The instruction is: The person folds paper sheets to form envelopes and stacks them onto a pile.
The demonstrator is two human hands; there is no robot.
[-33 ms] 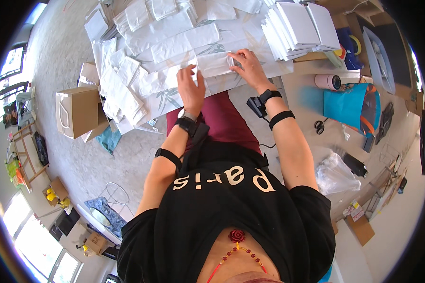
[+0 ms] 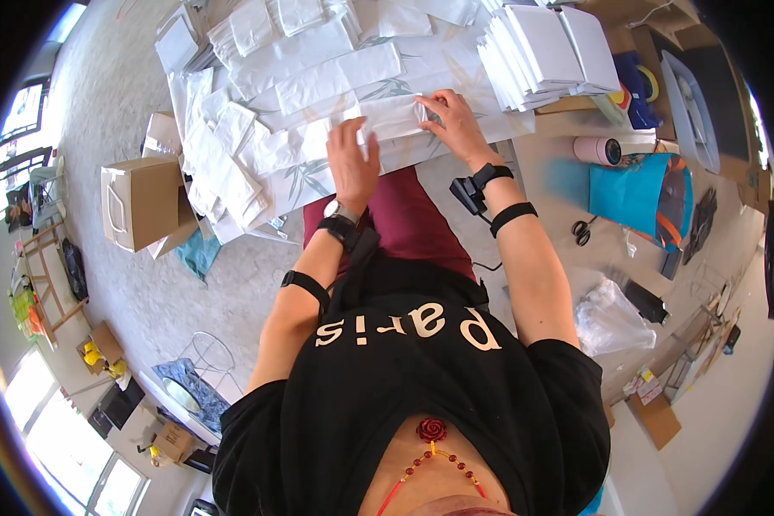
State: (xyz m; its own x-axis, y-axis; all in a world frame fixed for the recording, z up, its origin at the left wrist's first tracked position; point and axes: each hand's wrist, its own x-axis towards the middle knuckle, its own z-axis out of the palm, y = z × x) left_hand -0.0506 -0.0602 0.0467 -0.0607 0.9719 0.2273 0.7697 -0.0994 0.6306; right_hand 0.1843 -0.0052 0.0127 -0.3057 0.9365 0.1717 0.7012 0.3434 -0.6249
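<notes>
A thin white plastic bag (image 2: pixel 393 117) lies flat and lengthwise on the table, just beyond my knees. My right hand (image 2: pixel 456 129) is at its right end, thumb and fingertips on the film, which is puckered there. Over the bag's left part is my left hand (image 2: pixel 353 163), fingers apart and nothing visible in them. Farther in, another folded white bag (image 2: pixel 340 77) lies parallel to it. To the left, white bags (image 2: pixel 219 159) are heaped in an overlapping pile.
A leaf-patterned cloth (image 2: pixel 456 64) covers the table. White packets (image 2: pixel 537 56) are stacked at its right far corner, more bags (image 2: pixel 284 39) at the far side. A cardboard box (image 2: pixel 142 205) stands left. Rightward are a pink cup (image 2: pixel 597 150), a blue bag (image 2: pixel 628 191) and scissors (image 2: pixel 582 230).
My left hand has shifted slightly to the right, and its fingers have straightened a little. My right hand and the bag look the same.
</notes>
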